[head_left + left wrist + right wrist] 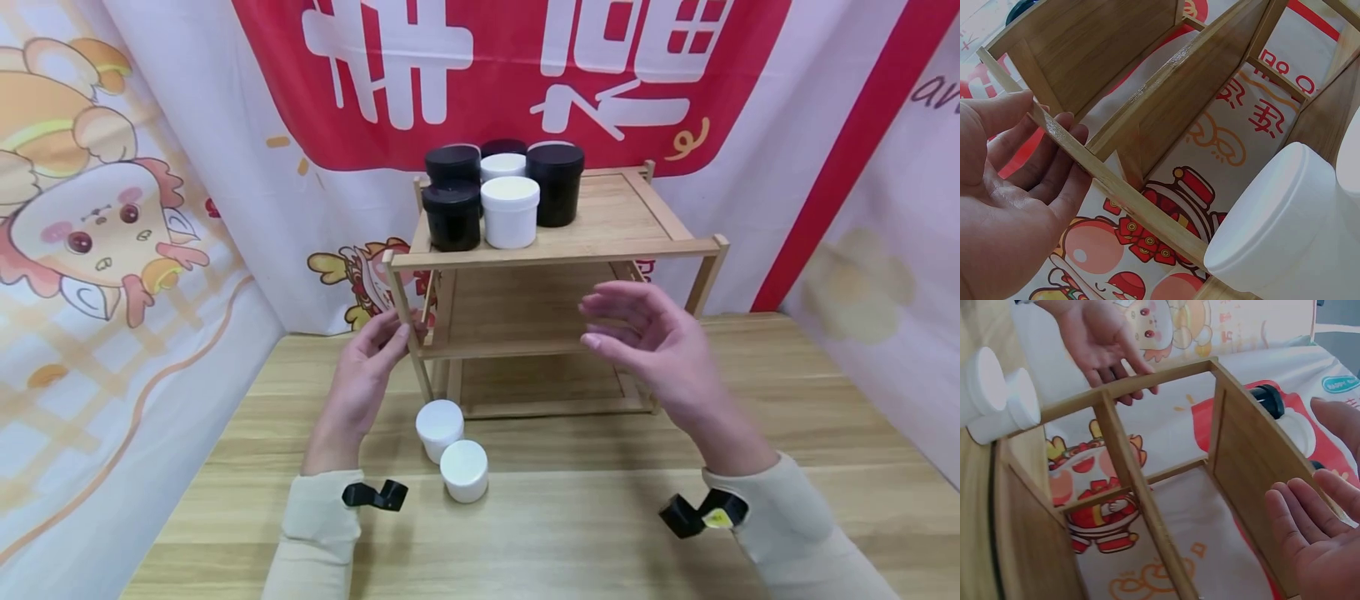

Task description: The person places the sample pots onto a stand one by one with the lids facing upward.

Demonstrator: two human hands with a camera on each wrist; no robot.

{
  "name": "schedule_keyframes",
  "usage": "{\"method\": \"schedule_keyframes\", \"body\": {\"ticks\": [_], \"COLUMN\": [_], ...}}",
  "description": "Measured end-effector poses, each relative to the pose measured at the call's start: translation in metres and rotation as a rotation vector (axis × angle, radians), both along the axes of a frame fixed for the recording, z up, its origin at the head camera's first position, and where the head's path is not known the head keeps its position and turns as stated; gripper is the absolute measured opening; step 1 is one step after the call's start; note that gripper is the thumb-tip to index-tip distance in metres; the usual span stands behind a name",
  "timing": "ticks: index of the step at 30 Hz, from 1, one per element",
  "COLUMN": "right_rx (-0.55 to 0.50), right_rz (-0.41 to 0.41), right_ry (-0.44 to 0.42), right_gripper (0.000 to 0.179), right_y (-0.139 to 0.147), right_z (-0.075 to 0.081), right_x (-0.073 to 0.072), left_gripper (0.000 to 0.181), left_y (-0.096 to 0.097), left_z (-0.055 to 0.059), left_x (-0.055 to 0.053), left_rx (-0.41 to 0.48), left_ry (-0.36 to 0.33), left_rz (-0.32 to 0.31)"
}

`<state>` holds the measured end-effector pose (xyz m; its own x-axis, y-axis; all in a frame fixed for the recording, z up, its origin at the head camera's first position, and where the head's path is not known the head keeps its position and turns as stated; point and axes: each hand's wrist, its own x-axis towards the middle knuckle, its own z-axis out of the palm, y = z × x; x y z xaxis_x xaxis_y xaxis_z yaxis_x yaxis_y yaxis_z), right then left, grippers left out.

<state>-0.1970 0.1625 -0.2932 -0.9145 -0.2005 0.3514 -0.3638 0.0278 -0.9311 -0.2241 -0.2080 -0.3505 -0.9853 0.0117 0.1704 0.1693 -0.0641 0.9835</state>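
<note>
A three-tier wooden shelf rack [525,342] stands on the table. My left hand [367,358] holds its front left post, the thumb on the near side and the fingers behind, as the left wrist view also shows at the post [1147,215]. Beside the rack's front right, my right hand [660,350] hovers apart from it, fingers loosely bent and nothing in them. On the top shelf several lidded jars are grouped at the left, among them a black jar [555,187] and a white jar [511,217].
Two small white jars stand on the wooden table [570,517] before the rack's left front corner: one farther jar [439,427] and one nearer jar [464,472]. A printed red and white cloth [360,142] hangs close behind the rack and along both sides.
</note>
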Motion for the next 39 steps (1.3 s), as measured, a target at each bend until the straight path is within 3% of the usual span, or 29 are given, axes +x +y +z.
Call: {"method": "schedule_keyframes", "body": {"ticks": [9,20,26,33,39], "right_rx": [0.066,0.119,0.15,0.175,0.273], "right_rz": [0.054,0.049,0.034,0.039,0.026], "right_ry": [0.007,0.035,-0.001,0.014,0.042], "right_gripper": [0.06,0.063,0.064,0.066,0.074], "right_y": [-0.012,-0.028,-0.029,-0.034,-0.05], "right_z": [-0.03,-0.062,-0.074,-0.083,-0.096], "right_x": [0.003,-0.001,-0.001,-0.004,-0.005], "left_gripper": [0.042,0.041,0.039,0.045,0.039], "left_y": [-0.002,-0.002,-0.001,-0.001,0.0], "left_z": [-0.003,-0.003,-0.003,-0.002,-0.001], "left_x": [0.002,0.003,0.002,0.002,0.002], "left_rx": [-0.001,0.006,0.002,0.002,0.003], "left_ry": [-0.004,0.0,0.003,0.005,-0.007], "left_rz": [0.004,0.008,0.002,0.006,0.011]}}
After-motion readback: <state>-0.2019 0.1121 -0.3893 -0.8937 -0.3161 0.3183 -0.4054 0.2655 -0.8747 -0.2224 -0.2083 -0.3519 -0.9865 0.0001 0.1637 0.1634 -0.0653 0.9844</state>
